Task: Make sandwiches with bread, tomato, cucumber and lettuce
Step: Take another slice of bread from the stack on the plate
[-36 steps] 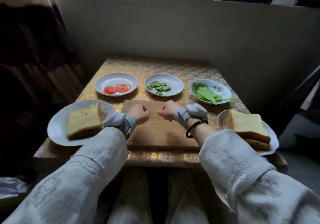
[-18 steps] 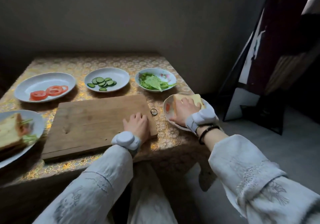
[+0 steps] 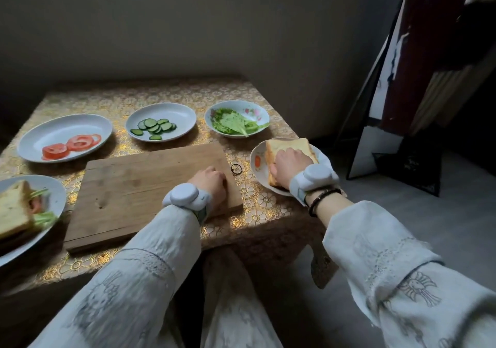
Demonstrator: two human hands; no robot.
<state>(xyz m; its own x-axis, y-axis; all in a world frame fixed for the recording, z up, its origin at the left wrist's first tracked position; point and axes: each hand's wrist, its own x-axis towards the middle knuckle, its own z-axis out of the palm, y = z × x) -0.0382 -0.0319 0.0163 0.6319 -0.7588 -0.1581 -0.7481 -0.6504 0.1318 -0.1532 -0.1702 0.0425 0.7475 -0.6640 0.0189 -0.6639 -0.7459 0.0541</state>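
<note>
My right hand (image 3: 290, 165) is closed on the top bread slice (image 3: 290, 145) of the stack on the right plate (image 3: 258, 165). Resting curled on the right end of the wooden cutting board (image 3: 139, 186) is my left hand (image 3: 212, 183), with nothing in it. A finished sandwich (image 3: 18, 210) with lettuce and tomato lies on the plate (image 3: 57, 200) at the left edge. Behind the board stand a plate of tomato slices (image 3: 71, 145), a plate of cucumber slices (image 3: 154, 127) and a bowl of lettuce (image 3: 233, 123).
A small metal ring (image 3: 236, 169) lies on the gold patterned tablecloth (image 3: 257, 208) between the board and the bread plate. The table's right edge drops to the floor just beyond that plate. A dark framed panel (image 3: 375, 122) leans against the wall to the right.
My view swung to the right. My right hand went from the board to the bread plate and closed on the top slice. My left hand settled on the board's right end.
</note>
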